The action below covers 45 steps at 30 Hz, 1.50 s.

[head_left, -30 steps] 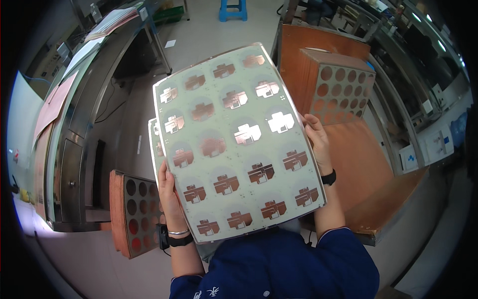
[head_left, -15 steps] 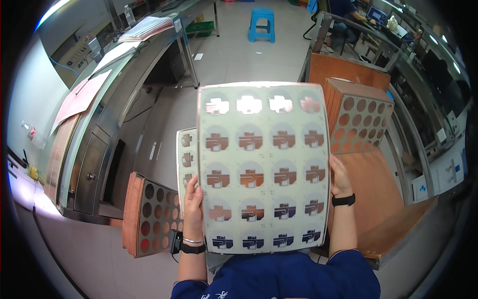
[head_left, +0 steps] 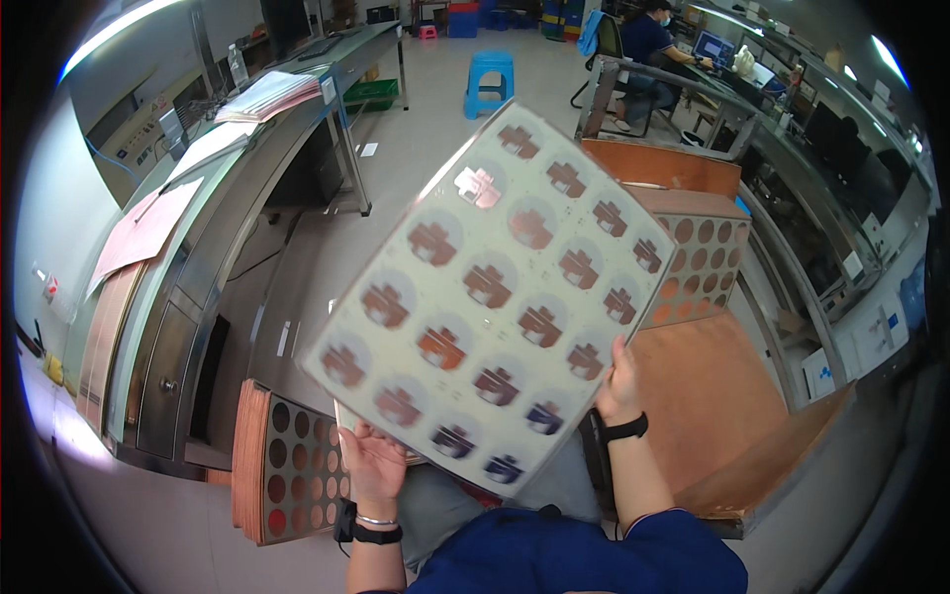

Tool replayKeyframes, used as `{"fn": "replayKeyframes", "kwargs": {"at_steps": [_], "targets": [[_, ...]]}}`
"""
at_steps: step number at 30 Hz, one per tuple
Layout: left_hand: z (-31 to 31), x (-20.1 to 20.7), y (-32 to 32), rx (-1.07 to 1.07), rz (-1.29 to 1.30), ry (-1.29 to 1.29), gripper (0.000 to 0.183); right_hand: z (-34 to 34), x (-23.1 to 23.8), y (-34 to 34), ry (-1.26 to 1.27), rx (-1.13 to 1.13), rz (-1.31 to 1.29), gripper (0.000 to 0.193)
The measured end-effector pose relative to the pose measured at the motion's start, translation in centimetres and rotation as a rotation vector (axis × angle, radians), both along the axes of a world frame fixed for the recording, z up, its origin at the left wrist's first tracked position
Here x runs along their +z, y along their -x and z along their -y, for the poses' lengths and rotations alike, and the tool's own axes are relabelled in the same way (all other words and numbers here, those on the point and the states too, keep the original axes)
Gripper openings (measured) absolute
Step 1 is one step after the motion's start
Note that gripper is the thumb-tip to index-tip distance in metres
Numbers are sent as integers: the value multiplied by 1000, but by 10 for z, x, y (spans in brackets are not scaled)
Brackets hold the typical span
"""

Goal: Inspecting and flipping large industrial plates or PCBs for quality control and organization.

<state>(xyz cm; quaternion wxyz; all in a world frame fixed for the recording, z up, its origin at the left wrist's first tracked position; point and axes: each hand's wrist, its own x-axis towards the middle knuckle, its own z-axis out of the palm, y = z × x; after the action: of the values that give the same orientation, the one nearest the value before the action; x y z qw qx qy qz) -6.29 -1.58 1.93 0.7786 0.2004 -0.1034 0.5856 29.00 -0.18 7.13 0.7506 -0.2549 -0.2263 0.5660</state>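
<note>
Now swung clockwise, the pale-green, rectangular, copper-patterned board (head_left: 487,297) lies at twelve o'clock from both hands, long axis seven-to-one, right hand (head_left: 618,386) gripping its four-o'clock edge, left hand (head_left: 377,465) loosely uncurled, contact unclear.

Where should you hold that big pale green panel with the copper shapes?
Probably hold the copper-patterned panel by its two long edges, one of your hands coming in from each side. It's thin, flat and wide, and tilts diagonally; the right hand grips its lower-right edge.

A pale green, copper-patterned panel (head_left: 510,322) tilts clockwise.
</note>
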Motion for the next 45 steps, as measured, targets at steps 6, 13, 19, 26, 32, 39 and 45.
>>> {"fn": "replayKeyframes", "kwargs": {"at_steps": [6,13,19,26,32,39,45], "targets": [[12,29,-31,425,-441,363,42,18,-32,-8,-124,267,87,42],[15,20,24,618,-561,392,26,27,14,-61,-9,-173,190,39],[23,16,59,721,-755,437,23,43,37,-59,163,62,709,46],[31,28,62,748,-867,484,22,41,33,-52,150,141,765,33],[34,43,62,830,-885,499,18,43,15,-60,65,76,659,28],[22,56,57,1027,-843,106,10,21,2,-70,-192,-245,560,24],[19,71,17,782,-637,417,22,16,-23,-45,-83,-205,198,25]]}}
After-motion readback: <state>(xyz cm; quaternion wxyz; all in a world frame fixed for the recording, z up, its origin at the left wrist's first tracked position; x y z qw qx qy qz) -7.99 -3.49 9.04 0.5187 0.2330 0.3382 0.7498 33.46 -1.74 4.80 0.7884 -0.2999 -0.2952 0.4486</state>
